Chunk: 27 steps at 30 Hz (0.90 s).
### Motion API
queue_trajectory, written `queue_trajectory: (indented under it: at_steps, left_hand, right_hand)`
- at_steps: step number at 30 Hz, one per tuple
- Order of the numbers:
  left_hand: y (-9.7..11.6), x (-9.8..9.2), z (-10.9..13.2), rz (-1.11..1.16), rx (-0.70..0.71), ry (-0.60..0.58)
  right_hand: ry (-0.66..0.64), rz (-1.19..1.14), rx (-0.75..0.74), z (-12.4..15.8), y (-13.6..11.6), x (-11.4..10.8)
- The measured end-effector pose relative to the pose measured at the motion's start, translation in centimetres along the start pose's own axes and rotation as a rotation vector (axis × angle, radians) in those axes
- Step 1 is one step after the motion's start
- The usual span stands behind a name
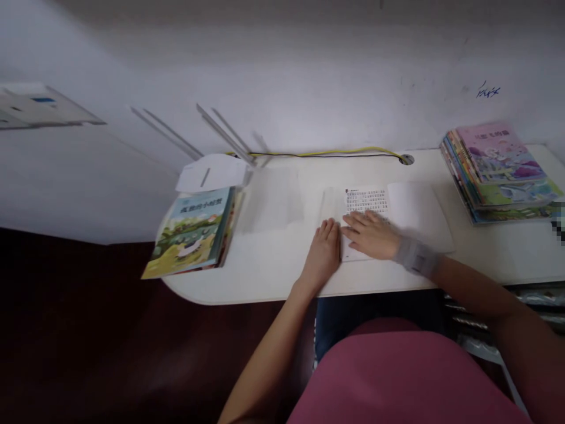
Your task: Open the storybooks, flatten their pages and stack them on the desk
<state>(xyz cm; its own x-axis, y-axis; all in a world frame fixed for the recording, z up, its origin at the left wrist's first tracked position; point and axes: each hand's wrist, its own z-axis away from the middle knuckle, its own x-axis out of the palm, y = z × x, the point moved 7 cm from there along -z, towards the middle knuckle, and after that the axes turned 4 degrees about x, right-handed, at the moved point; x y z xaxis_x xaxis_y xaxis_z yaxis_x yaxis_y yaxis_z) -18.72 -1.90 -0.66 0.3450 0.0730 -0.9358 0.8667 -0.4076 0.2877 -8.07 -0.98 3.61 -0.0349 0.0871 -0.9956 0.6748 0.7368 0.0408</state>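
An open book point(366, 197) with rows of printed characters lies on the white desk in front of me. My right hand point(368, 234) rests flat across its printed page, fingers stretched out to the left, covering the lower lines. A blank white page or cover point(417, 206) spreads out to the right, partly under my right forearm. My left hand point(326, 246) lies at the book's left edge with its fingers stretched forward and close together. A grey band circles my right wrist.
A stack of picture books point(189, 229) sits at the desk's left end, before a white router point(214, 171) with upright antennas. Another book stack point(503, 159) stands at the right. Yellow and black cables point(326, 154) run along the wall to a round hole point(406, 159).
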Motion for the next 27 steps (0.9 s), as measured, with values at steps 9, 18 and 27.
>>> queue_trajectory:
  at_steps: [9, 18, 27]
  left_hand:
    - [-0.7, 0.4, 0.6, -0.018, 0.042, 0.018]
    - [-0.5, -1.4, 0.8, -0.022, -0.016, 0.197]
    - [4.7, -5.9, 2.3, 0.044, 0.117, 0.37]
  right_hand:
    - [0.026, -0.023, 0.039, -1.8, 1.4, 1.2]
    - [0.008, -0.087, -0.033, -0.5, 0.2, 0.1]
    - [0.118, -0.13, 0.231, 7.0, 6.4, 1.1]
